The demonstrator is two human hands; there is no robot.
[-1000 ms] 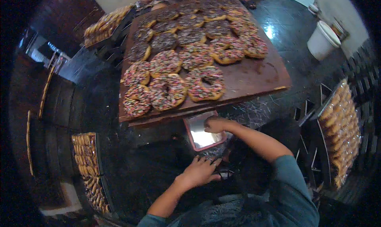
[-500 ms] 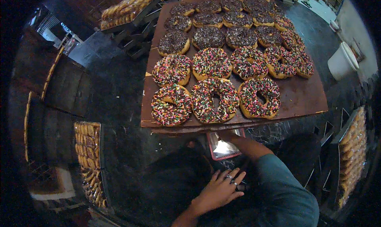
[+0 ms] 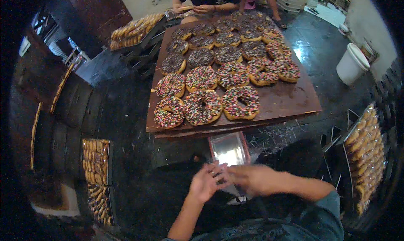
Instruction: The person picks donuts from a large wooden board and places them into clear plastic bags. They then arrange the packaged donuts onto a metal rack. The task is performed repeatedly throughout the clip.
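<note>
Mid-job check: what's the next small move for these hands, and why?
Perhaps part the left hand and right hand slightly: they are close together near the red-rimmed container, the right is blurred, and I can't tell whether anything sits between them.

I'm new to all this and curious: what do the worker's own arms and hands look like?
No cables or machine parts show: the left hand and right hand are human and ungloved. A dark blue-green short sleeve ends around the right elbow, leaving that forearm bare. Blur hides whether rings are worn.
</note>
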